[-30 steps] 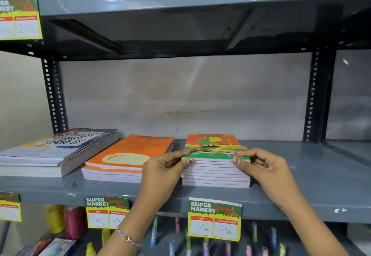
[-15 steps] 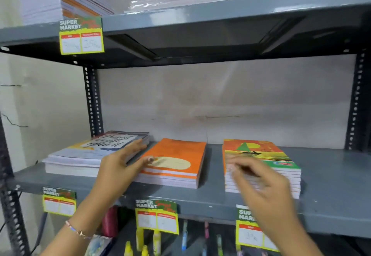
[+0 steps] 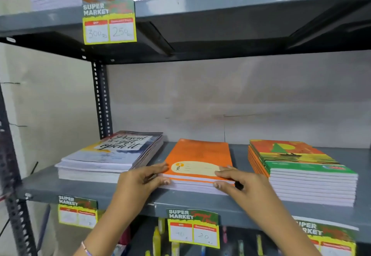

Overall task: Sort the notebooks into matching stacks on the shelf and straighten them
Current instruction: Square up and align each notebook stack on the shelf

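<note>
Three notebook stacks lie on the grey metal shelf (image 3: pixel 96 192). The orange stack (image 3: pixel 200 153) is in the middle. My left hand (image 3: pixel 140 181) presses its front left corner, thumb on the cover and fingers along the edges. At the front right corner my right hand (image 3: pixel 241 185) does the same. To the left lies a wider stack with a lettered cover (image 3: pixel 112 151), its books slightly fanned. On the right stands a taller stack with green, orange and yellow covers (image 3: pixel 305 167).
An upper shelf (image 3: pixel 241 3) hangs close overhead with more notebook stacks and a price tag (image 3: pixel 109 22). Perforated uprights (image 3: pixel 101 99) frame the left side. Price tags (image 3: pixel 193 227) hang from the shelf's front edge. Below are pens and bottles.
Both hands left the right-hand stack and moved left onto the orange middle stack, gripping its front corners. The camera has swung left and come closer.
</note>
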### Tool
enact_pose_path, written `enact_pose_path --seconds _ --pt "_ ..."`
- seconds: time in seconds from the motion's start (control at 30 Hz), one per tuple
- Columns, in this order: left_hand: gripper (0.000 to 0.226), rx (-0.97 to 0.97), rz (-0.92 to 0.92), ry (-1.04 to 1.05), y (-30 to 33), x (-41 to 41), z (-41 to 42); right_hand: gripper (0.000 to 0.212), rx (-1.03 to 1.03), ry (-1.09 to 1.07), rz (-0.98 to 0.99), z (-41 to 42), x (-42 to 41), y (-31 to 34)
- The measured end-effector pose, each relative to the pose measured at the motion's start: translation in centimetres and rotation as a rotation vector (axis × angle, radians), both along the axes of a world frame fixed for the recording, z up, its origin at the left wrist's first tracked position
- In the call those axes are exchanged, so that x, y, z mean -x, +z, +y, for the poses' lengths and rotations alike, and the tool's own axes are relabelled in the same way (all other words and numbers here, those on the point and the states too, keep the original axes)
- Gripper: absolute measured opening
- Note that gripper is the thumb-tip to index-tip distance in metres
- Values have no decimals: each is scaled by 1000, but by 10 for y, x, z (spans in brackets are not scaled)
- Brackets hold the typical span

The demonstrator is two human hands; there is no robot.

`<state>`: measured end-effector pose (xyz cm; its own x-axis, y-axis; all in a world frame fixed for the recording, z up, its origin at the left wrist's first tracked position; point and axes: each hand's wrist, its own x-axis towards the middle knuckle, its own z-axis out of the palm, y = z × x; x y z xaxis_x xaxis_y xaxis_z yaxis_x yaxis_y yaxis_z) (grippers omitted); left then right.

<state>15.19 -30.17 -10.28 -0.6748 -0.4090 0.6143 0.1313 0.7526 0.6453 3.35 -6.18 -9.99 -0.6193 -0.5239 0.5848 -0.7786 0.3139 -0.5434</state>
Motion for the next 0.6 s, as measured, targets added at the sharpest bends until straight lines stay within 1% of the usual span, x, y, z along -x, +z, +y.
enact_pose_path --seconds 0.07,0.2,0.43,0.5,0.6 --pt "36 23 22 16 -3 1 2 26 9 -14 13 -1 0 -2" --pt "27 129 113 82 -10 2 1 25 8 -33 36 -1 0 -4" --pt "26 191 133 96 -13 5 1 29 -45 -105 112 -3 -5 -5" --pt "26 177 117 102 -12 4 2 30 -83 -143 144 -1 -11 -3" --pt "32 71 87 45 -6 -4 7 34 -187 -210 154 2 -23 8"
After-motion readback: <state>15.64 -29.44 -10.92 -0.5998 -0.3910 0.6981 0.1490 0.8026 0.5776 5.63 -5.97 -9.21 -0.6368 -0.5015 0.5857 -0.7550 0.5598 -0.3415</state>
